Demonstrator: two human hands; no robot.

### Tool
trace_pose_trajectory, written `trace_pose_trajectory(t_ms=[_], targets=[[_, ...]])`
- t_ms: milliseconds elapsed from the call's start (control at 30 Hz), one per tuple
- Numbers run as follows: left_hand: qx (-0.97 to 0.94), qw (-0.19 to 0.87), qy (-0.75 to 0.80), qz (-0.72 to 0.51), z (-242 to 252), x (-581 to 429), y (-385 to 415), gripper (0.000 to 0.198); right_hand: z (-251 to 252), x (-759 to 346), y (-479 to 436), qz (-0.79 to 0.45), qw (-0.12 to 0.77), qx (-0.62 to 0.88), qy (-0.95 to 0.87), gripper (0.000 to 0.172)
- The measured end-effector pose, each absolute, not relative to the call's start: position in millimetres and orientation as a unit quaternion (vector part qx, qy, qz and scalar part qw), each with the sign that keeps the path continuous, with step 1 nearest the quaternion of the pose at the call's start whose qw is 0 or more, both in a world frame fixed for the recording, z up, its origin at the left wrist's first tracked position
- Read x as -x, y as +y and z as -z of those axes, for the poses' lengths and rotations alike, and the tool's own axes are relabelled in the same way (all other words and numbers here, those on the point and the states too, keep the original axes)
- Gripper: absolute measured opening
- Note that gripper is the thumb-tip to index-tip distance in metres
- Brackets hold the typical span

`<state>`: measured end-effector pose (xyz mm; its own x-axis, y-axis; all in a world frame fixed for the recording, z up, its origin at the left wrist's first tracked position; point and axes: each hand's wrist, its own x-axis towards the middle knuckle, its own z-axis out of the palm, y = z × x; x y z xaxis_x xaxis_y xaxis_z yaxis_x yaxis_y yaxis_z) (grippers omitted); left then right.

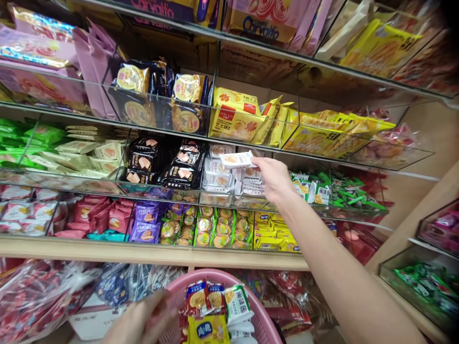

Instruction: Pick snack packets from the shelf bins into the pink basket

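Observation:
My right hand (273,177) reaches into the shelf and pinches the end of a small white snack packet (234,160). The packet is held level just above a compartment of like white packets (216,177). Low in the view, my left hand (145,317) is smeared by motion at the left side of a pink plastic basket (261,301); its fingers cannot be made out. Inside the basket lie a yellow packet (208,329), red-and-blue biscuit packets (196,296), a white-and-green packet (237,303) and some white packets.
Clear-fronted bins hold black packets (182,165) left of the white ones and green-and-white packets (321,191) to the right. Yellow packets (236,114) fill the shelf above. A wooden ledge (143,251) runs above bagged goods (43,296) below.

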<state>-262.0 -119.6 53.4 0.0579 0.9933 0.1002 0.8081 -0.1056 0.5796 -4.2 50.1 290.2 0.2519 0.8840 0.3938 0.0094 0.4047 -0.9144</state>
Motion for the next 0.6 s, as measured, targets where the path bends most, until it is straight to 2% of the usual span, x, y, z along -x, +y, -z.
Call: trace_pose_trajectory(t_ms=[133,233,300,367,467,600], targets=[[-0.618,0.128,0.690,-0.354,-37,283,-113,0.050,-273,-24,20,-0.284,0.664,0.385,-0.574,0.012],[-0.587,0.212,0.685,-0.377,-18,286,-111,0.061,-253,-33,-5,-0.296,0.616,0.369,-0.630,0.011],[-0.581,0.278,0.666,-0.377,-9,281,-112,0.064,-234,-28,-20,-0.320,0.539,0.365,-0.688,0.011],[-0.589,0.310,0.646,-0.374,-4,274,-113,0.058,-211,-16,-31,-0.345,0.434,0.357,-0.752,0.013],[-0.597,0.337,0.623,-0.377,-4,265,-115,0.049,-169,12,-39,-0.391,0.290,0.329,-0.809,0.016],[-0.595,0.350,0.612,-0.386,-4,263,-118,0.046,-109,50,-37,-0.408,0.161,0.279,-0.854,0.016]])
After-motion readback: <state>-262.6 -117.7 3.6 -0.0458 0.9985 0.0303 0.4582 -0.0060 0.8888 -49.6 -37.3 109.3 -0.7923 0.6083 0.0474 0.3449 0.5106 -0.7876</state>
